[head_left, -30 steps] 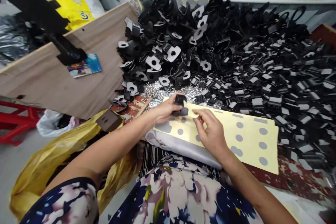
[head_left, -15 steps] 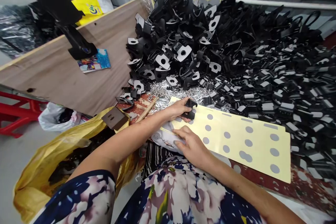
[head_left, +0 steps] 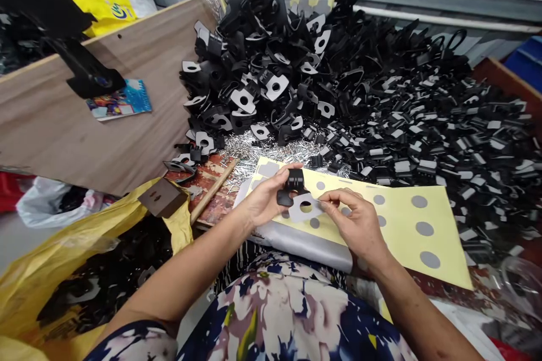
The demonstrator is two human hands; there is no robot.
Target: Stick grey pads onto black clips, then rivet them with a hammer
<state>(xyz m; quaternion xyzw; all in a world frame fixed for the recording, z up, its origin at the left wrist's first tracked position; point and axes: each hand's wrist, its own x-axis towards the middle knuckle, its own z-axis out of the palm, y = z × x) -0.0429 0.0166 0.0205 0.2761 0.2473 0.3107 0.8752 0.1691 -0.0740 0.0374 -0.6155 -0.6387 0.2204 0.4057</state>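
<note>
My left hand (head_left: 269, 196) is closed around a small black plastic clip part (head_left: 295, 180), held above a yellow sticker sheet (head_left: 400, 237). Pinched between the thumb and forefinger of my right hand (head_left: 353, 220) is a grey adhesive pad (head_left: 304, 208) with a round hole. The pad lies close against the lower edge of the black part; whether they touch I cannot tell. Grey dots remain in rows on the yellow sheet, which rests across the table edge. A rolled grey sheet edge (head_left: 305, 245) shows beneath it.
Behind the sheet lie loose metal pins (head_left: 254, 149) and a large heap of black plastic parts (head_left: 381, 96), many with grey pads. A wooden stick (head_left: 214, 190), a brown block (head_left: 163, 197) and a yellow bag (head_left: 127, 203) are at left, below a wooden board (head_left: 139, 141).
The grey pad now appears in my right hand, which has moved up and right beside the black part. My left hand has turned the part. The view has shifted to the right.
</note>
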